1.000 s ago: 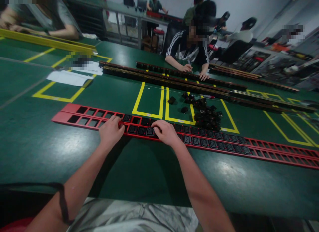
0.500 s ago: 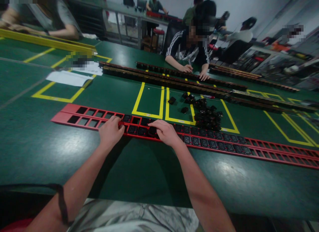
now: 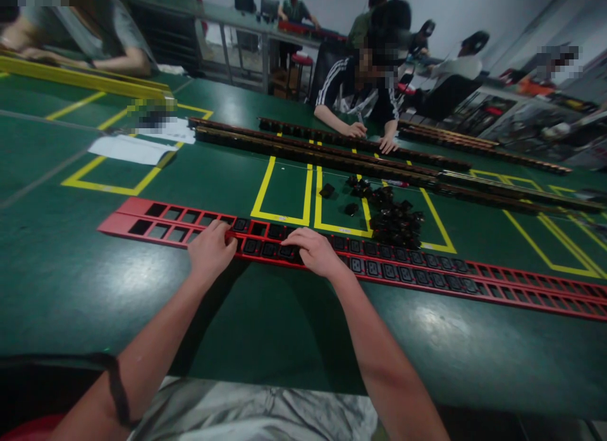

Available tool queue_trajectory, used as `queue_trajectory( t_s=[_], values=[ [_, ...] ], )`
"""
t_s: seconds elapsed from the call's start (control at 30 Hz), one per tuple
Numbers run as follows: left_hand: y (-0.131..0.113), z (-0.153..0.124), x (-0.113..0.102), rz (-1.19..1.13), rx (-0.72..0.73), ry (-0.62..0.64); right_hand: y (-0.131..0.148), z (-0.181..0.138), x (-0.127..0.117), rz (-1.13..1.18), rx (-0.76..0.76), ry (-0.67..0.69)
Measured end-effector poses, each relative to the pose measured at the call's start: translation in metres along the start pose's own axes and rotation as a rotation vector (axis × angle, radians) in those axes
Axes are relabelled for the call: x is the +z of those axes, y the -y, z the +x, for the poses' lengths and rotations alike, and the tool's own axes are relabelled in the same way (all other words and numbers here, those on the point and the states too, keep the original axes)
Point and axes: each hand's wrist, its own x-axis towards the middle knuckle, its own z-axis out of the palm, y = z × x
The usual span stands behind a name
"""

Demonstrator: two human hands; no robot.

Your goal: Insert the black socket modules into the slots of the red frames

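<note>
A long red panel [image 3: 127, 225] with two rows of rectangular cut-outs lies across the table before me. Many of its middle cut-outs hold black power sockets [image 3: 372, 268]. My left hand [image 3: 212, 248] is closed over the panel's left part, gripping it with the fingers on the far side and the thumb nearer. My right hand [image 3: 315, 250] rests over the sockets further right, its fingers bent forward and the index fingertip at a black socket [image 3: 286, 250] in the near row. The thumb of this hand is hidden. Between my hands, one far-row cut-out [image 3: 258, 229] has no socket.
A heap of loose black sockets [image 3: 396, 220] lies beyond the panel. Long dark rails [image 3: 313, 151] cross the table behind it, where a co-worker's hands [image 3: 372, 136] are at work. White papers [image 3: 130, 149] and a yellow rail [image 3: 85, 78] lie at left.
My right hand has shifted slightly, its index finger dropping from the far row towards the near row. The socket under it now shows flatter in the panel. My left hand stays put.
</note>
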Motion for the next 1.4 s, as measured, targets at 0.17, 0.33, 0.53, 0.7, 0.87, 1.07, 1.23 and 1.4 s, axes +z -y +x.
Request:
queue_trajectory(
  t_s=[0.17,0.33,0.53,0.7,0.87,1.07,1.23,1.4],
  values=[
    [0.0,0.0,0.0,-0.009,-0.008,0.001,0.007,0.0,-0.004,-0.014,-0.001,0.009],
    [0.001,0.0,0.001,-0.012,-0.01,-0.005,0.013,-0.001,-0.008,-0.017,-0.002,0.017],
    [0.0,0.001,0.001,-0.002,0.002,-0.002,0.009,-0.004,-0.003,0.075,-0.032,-0.048],
    [-0.001,0.001,-0.001,0.01,-0.009,0.011,0.01,-0.005,-0.004,0.108,-0.013,-0.044],
    [0.0,0.001,-0.001,0.002,-0.003,0.004,0.013,-0.003,-0.007,0.109,0.021,-0.002],
    [-0.001,0.001,-0.001,0.003,-0.006,0.012,0.01,-0.002,-0.007,0.086,0.047,0.029],
    [-0.001,0.0,-0.002,0.003,-0.012,0.019,0.011,-0.002,-0.006,0.077,0.031,0.026],
    [-0.001,0.0,-0.002,-0.007,-0.006,0.004,0.012,-0.001,-0.005,0.04,-0.006,0.029]
  ],
)
